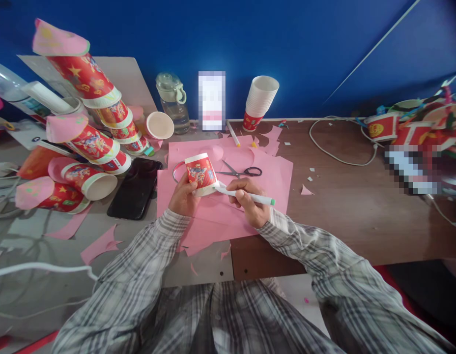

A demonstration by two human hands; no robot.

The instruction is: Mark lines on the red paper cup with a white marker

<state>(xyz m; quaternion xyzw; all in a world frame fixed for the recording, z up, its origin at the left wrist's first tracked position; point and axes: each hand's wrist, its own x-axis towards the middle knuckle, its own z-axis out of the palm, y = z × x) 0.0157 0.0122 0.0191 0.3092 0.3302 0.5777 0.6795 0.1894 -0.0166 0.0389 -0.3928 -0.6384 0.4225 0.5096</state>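
Pink paper sheet [250,162] spread on brown desk [360,206], biggest item under both hands. Stacked red printed cups [91,118] with pink caps piled far left; black phone [134,189] just beside sheet's left edge. Left hand [182,196] fingers wrapped around red paper cup [201,173], held tilted above sheet, rim toward right. Right hand [252,204] fingers pinched on white marker [250,196], green end pointing right, tip touching cup's rim. Scissors [241,172] lie on sheet behind hands.
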